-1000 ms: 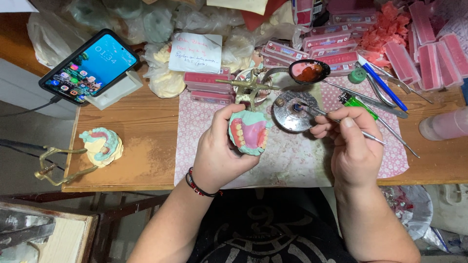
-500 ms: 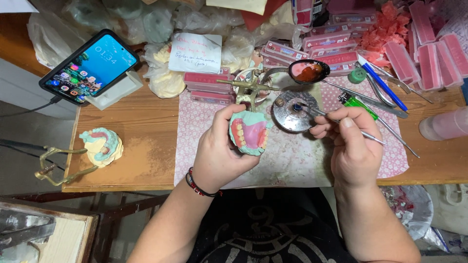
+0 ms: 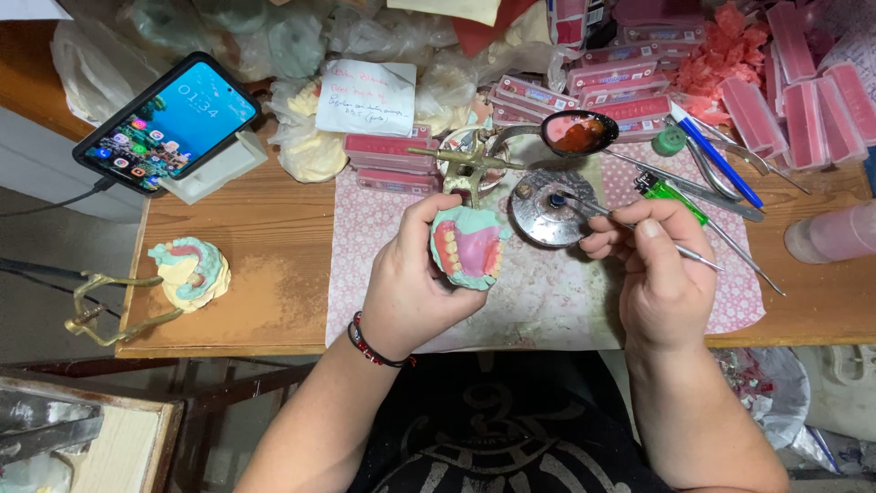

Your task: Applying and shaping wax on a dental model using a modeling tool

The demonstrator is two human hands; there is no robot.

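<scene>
Left hand [image 3: 411, 283] gripping a wax denture on its green cast [image 3: 470, 246] at bench [image 3: 255, 246] centre, right hand [image 3: 657, 274] pinching a thin metal wax tool [image 3: 639, 230], tip at the round metal burner [image 3: 547, 205], two o'clock of the denture

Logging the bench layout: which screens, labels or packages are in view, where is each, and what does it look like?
Smartphone: far left, propped tilted on a white stand, lit screen with colourful icons.
Paper note: white handwritten slip, standing behind the pink cloth.
Pink boxes: flat rectangular packs, stacked along the back and right.

Denture model [image 3: 470, 248] underside hidden by left hand [image 3: 411, 292]; pink bottle [image 3: 835, 233] cut off.
</scene>
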